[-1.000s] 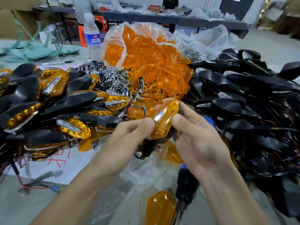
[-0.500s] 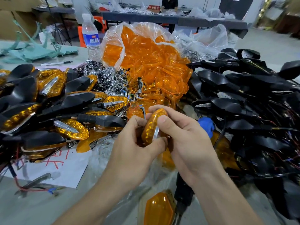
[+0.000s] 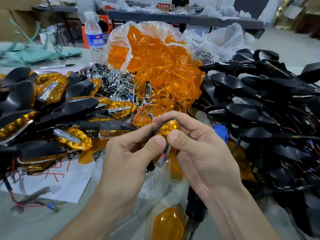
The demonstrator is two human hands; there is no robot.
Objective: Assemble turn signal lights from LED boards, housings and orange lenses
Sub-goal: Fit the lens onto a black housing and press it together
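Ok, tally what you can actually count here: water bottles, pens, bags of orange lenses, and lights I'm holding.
Water bottle: 1
Pen: 1
Bag of lenses: 1
Held light: 1
Total: 4
The piles of finished lights and black housings overlap too much to count.

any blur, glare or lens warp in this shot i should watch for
Head view: wide-angle warp bends the far table; the centre is fairly sharp, where the left hand and right hand hold the turn signal; the black housings smear toward the right edge; white glare sits on the clear bag of orange lenses and on the signal's chrome strip; light is even, shadows soft.
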